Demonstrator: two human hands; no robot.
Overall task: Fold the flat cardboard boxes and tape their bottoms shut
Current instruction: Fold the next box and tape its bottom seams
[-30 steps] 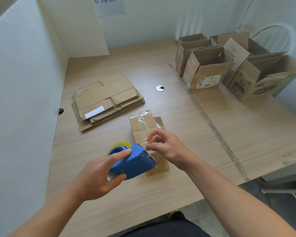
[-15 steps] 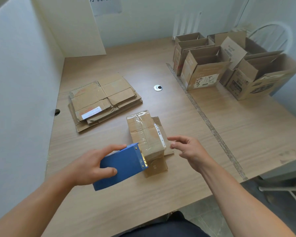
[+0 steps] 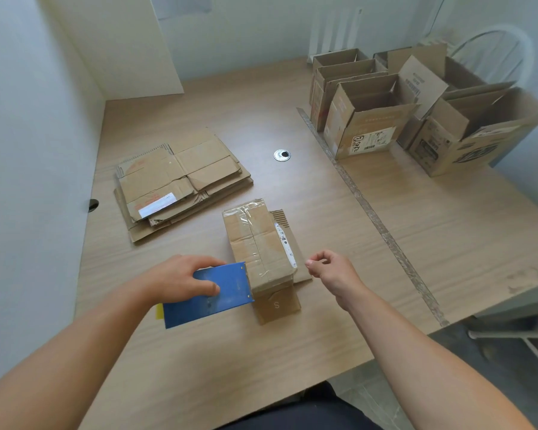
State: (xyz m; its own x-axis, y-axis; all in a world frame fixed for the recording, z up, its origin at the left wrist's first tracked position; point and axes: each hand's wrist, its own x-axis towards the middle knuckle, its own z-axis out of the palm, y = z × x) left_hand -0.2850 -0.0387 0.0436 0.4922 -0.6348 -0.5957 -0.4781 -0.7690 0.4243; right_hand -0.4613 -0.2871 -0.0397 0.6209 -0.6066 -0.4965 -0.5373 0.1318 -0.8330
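A small folded cardboard box [image 3: 257, 243] stands bottom-up on the wooden table [image 3: 292, 352], with clear tape running along its closed flaps. My left hand [image 3: 180, 279] grips a blue tape dispenser [image 3: 213, 294] whose front end sits against the box's near edge. Just right of the box hovers my right hand [image 3: 331, 268], its fingers loosely curled, holding nothing and not touching the box. A stack of flat cardboard boxes [image 3: 177, 181] lies at the left behind the small box.
Several folded open-topped boxes [image 3: 370, 119] stand at the back right, with larger ones [image 3: 466, 131] beside them. A tape strip [image 3: 370, 212] runs across the table. White partition walls [image 3: 28, 150] close the left side. A round metal grommet [image 3: 282, 155] sits mid-table.
My left hand has turned the dispenser so its flat blue side faces up against the box's near edge. My right hand has lifted off the box and moved to its right.
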